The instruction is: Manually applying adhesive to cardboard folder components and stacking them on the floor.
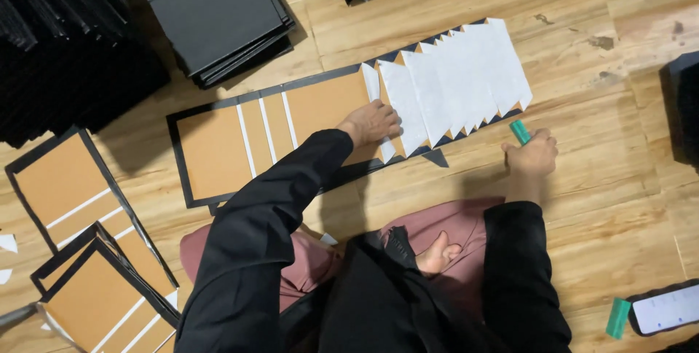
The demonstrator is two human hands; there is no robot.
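Note:
A long black-edged cover (218,145) with brown board panels lies on the wooden floor. Several overlapping white paper sheets (455,80) with notched corners lie fanned across its right end. My left hand (371,123) presses flat on the brown panel at the left edge of the white sheets. My right hand (533,155) rests on the floor just below the sheets' right end, closed around a small green tool (520,131) that sticks up from the fist.
Stacks of black covers (218,14) sit at the back left. More brown-and-black covers (80,229) lie at the left. A phone (666,308) and a green scraper (618,318) lie at the lower right. My crossed legs and foot (437,255) are below.

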